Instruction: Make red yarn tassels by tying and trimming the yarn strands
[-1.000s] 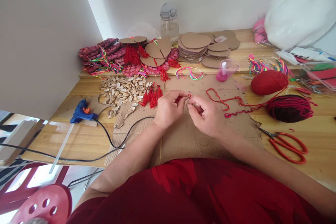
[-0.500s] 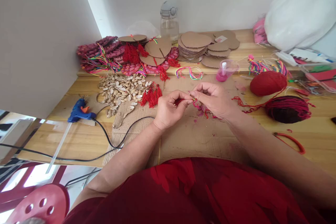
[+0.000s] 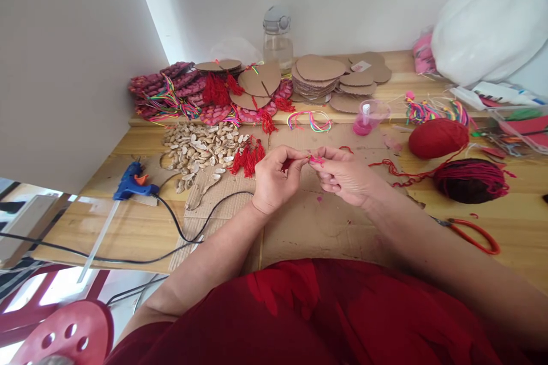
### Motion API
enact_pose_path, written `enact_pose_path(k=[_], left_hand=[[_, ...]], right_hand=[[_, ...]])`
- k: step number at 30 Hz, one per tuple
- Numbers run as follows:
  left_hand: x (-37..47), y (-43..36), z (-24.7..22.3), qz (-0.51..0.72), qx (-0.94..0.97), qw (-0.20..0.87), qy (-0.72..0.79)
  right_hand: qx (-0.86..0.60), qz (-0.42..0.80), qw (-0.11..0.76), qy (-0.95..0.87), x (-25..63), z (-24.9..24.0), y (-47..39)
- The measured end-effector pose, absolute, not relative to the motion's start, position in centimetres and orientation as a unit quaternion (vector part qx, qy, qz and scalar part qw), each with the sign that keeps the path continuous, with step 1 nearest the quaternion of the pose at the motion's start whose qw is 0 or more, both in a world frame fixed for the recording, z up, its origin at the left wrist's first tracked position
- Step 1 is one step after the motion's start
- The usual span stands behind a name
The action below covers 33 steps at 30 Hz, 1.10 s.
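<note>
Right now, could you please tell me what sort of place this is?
Probably a craft workspace: a blue glue gun, a red ball of yarn and stacked cardboard cutouts are in view.

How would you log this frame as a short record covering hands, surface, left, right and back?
Left hand: pinching pink strands
Right hand: pinching the same strands
Surface: cardboard sheet
Left: peanut shells, red tassels, blue glue gun
Right: red yarn ball, dark-and-pink yarn ball, scissors partly hidden by forearm
Back: water bottle, cardboard cutouts
</note>
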<state>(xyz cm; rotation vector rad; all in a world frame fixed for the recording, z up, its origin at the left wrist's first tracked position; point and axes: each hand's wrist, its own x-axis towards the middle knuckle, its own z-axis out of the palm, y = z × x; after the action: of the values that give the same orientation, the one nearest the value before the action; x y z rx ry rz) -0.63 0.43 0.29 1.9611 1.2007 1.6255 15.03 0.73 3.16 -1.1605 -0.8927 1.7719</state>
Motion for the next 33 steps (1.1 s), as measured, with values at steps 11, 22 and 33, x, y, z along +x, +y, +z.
enact_pose_path(k=[11,22,33], left_hand=[[-0.7,0.7,-0.1,0.542,0.711,0.07,0.442],[-0.3,0.5,-0.1,0.547,0.713,0.087,0.431],[-0.3,0.9,-0.8,0.564,0.661,0.208,0.449]], right_hand=[[-0.421,0.715,0.519,-0.207,12.2,2.6,-1.7],[-0.41,0.698,0.557,-0.187,12.4,2.1,-1.1],[-0.457,0.627,0.597,-0.206,11.5,1.6,-0.7]])
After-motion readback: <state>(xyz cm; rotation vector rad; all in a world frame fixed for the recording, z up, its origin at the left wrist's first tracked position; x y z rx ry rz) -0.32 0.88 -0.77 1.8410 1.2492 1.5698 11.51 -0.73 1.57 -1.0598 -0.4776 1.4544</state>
